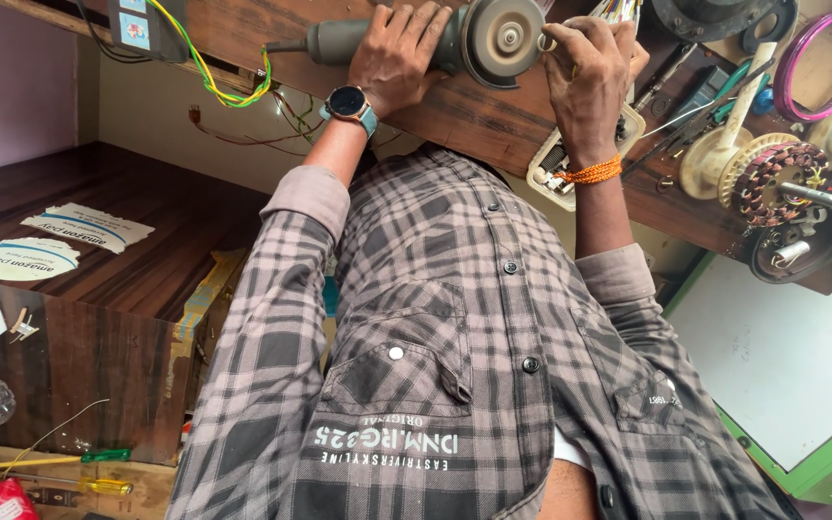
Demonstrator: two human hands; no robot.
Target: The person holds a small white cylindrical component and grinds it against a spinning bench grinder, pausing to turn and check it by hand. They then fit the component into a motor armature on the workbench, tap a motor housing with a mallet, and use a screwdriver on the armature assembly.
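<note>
A grey angle grinder lies on the brown wooden bench top in front of me. My left hand, with a round watch on its wrist, is closed around the grinder's body. The grinder's round disc faces the camera. My right hand, with an orange thread around its wrist, has its fingers pinched at the right rim of the disc. What the fingertips hold there is too small to tell. My checked shirt fills the lower middle of the view.
A white tray of small parts sits under my right wrist. At the right lie a copper-wound motor stator, white spools, a pink ring and hand tools. Yellow-green wires hang at the upper left. Screwdrivers lie at the lower left.
</note>
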